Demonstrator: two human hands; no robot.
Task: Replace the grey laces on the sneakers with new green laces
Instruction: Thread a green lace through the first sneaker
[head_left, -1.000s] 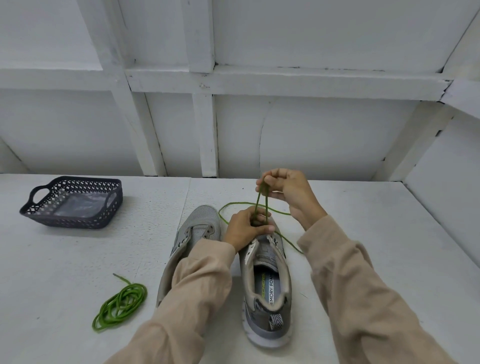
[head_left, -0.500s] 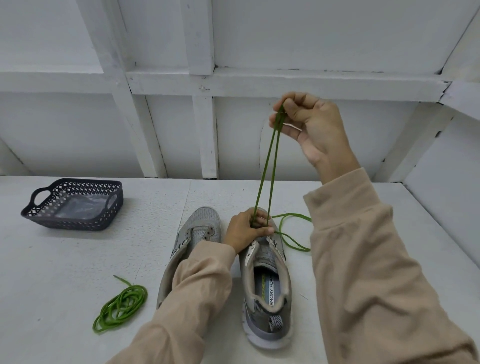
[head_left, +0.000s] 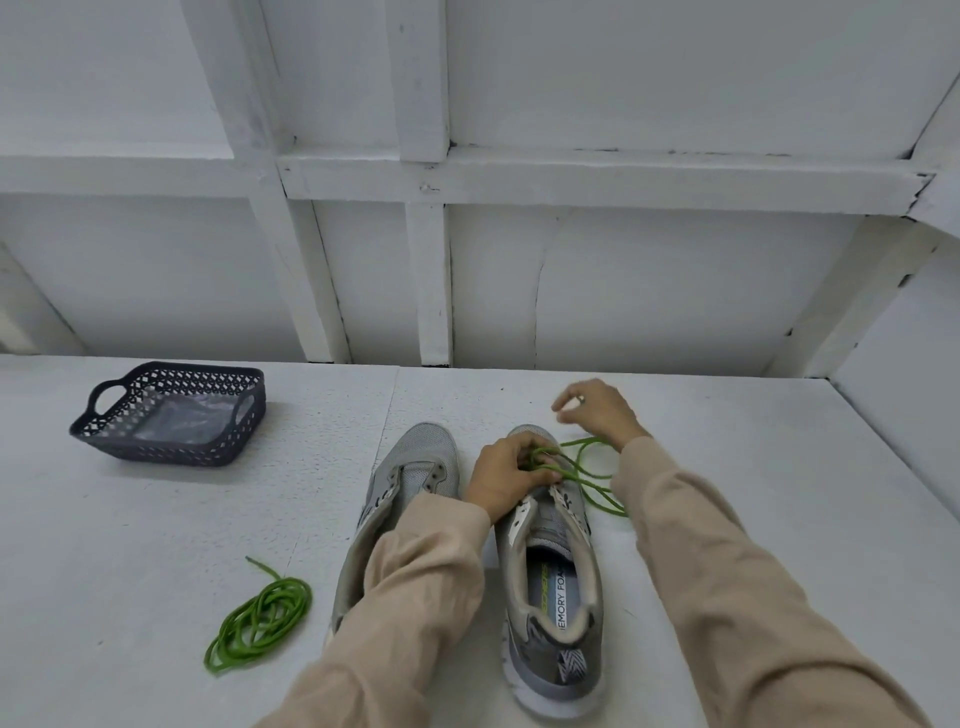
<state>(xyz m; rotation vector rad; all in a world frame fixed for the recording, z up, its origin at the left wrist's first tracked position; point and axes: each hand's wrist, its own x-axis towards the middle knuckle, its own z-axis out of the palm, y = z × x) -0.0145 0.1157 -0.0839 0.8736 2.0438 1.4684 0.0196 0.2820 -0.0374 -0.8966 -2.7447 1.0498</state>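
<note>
Two grey sneakers lie side by side on the white table, toes pointing away from me. The left sneaker (head_left: 413, 467) has no lace and is partly hidden under my left sleeve. The right sneaker (head_left: 556, 597) shows its insole. My left hand (head_left: 498, 480) presses on this shoe's front eyelets, fingers closed on a green lace (head_left: 592, 470). The rest of that lace lies slack in loops to the right of the shoe. My right hand (head_left: 597, 410) hovers just beyond the toe, fingers loosely curled and apart, nothing visible in them. A second green lace (head_left: 260, 618) lies coiled at the front left.
A dark perforated basket (head_left: 156, 447) with handles stands at the back left of the table, with something clear and plastic-like in its bottom. A white panelled wall (head_left: 623, 291) closes the far side and the right.
My right hand has dropped from high above the shoe to just beyond its toe. The lace it held taut now lies slack on the table. The left hand has stayed put.
</note>
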